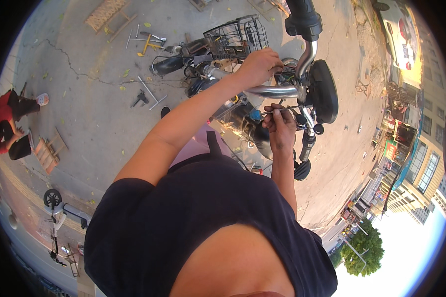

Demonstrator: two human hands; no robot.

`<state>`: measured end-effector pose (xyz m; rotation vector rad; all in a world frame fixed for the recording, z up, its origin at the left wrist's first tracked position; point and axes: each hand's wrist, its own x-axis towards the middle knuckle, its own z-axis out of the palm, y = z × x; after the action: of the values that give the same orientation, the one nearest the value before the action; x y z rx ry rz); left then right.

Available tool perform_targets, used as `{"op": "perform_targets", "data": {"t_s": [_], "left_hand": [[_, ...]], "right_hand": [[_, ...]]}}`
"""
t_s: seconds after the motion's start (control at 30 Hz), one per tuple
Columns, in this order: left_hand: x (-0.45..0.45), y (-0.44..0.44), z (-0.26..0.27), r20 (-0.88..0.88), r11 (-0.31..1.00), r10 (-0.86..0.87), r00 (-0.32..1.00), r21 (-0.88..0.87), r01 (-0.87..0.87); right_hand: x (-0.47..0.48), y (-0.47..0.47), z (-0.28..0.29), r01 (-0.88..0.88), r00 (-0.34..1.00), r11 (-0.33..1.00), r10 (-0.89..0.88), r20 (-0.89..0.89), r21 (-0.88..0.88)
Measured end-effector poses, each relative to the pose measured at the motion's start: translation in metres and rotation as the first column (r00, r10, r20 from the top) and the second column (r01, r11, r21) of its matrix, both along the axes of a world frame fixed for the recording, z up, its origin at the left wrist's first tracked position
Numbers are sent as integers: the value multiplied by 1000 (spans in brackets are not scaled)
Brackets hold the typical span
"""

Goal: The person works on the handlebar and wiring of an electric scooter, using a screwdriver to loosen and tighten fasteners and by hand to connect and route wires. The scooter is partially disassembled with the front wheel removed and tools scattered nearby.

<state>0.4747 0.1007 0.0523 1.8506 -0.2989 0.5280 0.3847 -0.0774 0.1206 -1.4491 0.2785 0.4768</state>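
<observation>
My left hand reaches across to the chrome handlebar, its curled fingertips at a bundle of thin wires; whether they pinch a wire is hidden. Below it in the picture, my right hand holds a thin-shafted screwdriver with a blue handle. The shaft lies between thumb and fingers and points right, towards the handlebar clamp by the black headlight or display housing. Black grips sit on the bar's ends. The two-wheeler's dark body extends beneath my hands.
A black wire basket and a wheel are beyond my left forearm. A T-handle wrench, a yellow-handled tool and other tools lie on the concrete. Wooden stools stand around. A person in red sits at far left.
</observation>
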Motion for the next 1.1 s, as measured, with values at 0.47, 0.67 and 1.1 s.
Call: {"op": "perform_targets", "data": {"t_s": [0.47, 0.67, 1.1], "left_hand": [[0, 1, 0, 22, 999, -15, 1000, 46, 14], [-5, 1, -2, 8, 998, 54, 999, 28, -54], [-71, 13, -3, -367, 898, 71, 927, -380, -220]], "right_hand": [[0, 1, 0, -36, 999, 999, 37, 21, -23], [-3, 7, 2, -25, 999, 996, 29, 46, -88], [-6, 10, 0, 103, 992, 991, -95, 88, -90]]}}
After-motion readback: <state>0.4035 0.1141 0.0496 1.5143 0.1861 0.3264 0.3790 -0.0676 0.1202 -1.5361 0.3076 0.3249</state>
